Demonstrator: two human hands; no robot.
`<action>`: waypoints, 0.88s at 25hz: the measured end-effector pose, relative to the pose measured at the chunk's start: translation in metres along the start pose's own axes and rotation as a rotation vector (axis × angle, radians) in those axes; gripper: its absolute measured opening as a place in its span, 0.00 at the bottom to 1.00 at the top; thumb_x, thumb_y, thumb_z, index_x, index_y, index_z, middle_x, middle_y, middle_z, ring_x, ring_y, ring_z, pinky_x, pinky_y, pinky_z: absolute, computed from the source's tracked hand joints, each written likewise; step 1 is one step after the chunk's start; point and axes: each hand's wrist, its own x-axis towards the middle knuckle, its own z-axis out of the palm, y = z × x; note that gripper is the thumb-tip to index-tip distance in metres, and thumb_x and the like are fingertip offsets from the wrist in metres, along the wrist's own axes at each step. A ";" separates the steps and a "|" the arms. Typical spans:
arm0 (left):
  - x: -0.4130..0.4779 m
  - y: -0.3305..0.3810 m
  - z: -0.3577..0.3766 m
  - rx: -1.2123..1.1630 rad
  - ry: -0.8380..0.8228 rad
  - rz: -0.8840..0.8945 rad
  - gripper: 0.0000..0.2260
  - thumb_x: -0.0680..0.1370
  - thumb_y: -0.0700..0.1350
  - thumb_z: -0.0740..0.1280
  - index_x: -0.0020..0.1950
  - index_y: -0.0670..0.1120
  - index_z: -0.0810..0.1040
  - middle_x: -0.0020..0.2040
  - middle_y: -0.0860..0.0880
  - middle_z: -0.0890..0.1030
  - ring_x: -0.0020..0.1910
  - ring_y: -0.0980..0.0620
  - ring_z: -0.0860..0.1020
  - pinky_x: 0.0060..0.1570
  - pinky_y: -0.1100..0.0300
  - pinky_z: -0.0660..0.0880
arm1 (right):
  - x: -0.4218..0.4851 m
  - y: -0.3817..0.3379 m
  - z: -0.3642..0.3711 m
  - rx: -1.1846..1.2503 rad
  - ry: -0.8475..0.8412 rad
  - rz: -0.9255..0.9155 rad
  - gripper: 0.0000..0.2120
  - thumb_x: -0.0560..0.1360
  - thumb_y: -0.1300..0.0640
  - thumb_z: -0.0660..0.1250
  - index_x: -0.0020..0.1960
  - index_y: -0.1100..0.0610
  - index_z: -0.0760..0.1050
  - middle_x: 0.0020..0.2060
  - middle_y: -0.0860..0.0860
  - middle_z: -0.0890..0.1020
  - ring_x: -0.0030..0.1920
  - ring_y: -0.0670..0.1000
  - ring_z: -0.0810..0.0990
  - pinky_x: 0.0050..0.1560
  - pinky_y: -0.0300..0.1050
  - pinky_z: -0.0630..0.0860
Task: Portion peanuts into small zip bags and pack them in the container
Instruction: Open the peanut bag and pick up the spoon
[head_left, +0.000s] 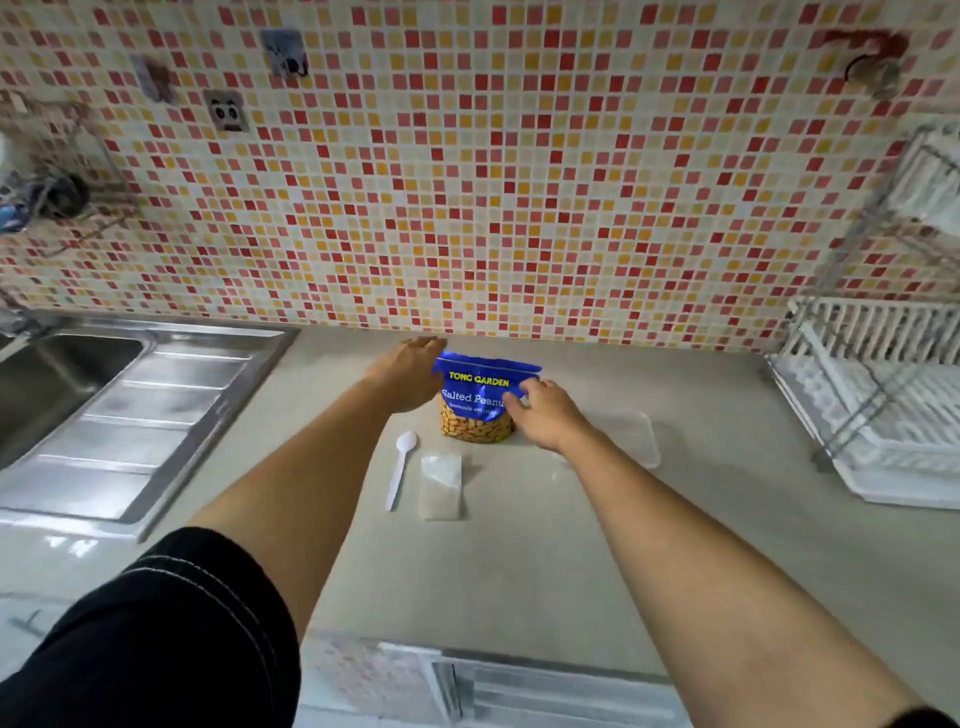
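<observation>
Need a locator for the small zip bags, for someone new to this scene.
From the steel sink on the left, go right along the counter to the blue peanut bag. In front of it, right of the white spoon, lie the zip bags: flat, clear, rectangular.

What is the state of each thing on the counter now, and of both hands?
Peanut bag: upright, nuts visible inside; top seal unclear.
Spoon: lying flat, untouched.
Zip bags: lying flat, empty.
Container: flat on the counter, seemingly empty.
Left hand: against the bag's left side.
Right hand: fingers touching the bag's front.
</observation>
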 end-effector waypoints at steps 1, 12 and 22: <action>0.015 -0.005 0.001 0.000 -0.017 0.011 0.24 0.80 0.46 0.59 0.74 0.44 0.59 0.75 0.43 0.61 0.73 0.43 0.62 0.69 0.51 0.63 | 0.014 -0.002 0.004 0.031 0.008 0.020 0.21 0.79 0.48 0.56 0.65 0.61 0.68 0.64 0.59 0.73 0.62 0.57 0.73 0.58 0.48 0.71; 0.116 -0.044 0.029 0.064 -0.257 0.237 0.13 0.79 0.45 0.62 0.63 0.45 0.76 0.60 0.45 0.79 0.58 0.47 0.75 0.51 0.57 0.72 | 0.098 0.004 0.051 0.524 0.070 0.376 0.22 0.76 0.39 0.57 0.44 0.56 0.79 0.40 0.51 0.85 0.45 0.51 0.83 0.52 0.48 0.78; 0.136 -0.057 0.027 -0.066 -0.264 0.301 0.11 0.75 0.44 0.68 0.56 0.43 0.80 0.54 0.47 0.83 0.55 0.50 0.79 0.46 0.63 0.73 | 0.119 -0.003 0.041 0.854 -0.005 0.511 0.17 0.75 0.45 0.64 0.44 0.59 0.79 0.37 0.51 0.84 0.39 0.47 0.83 0.41 0.39 0.78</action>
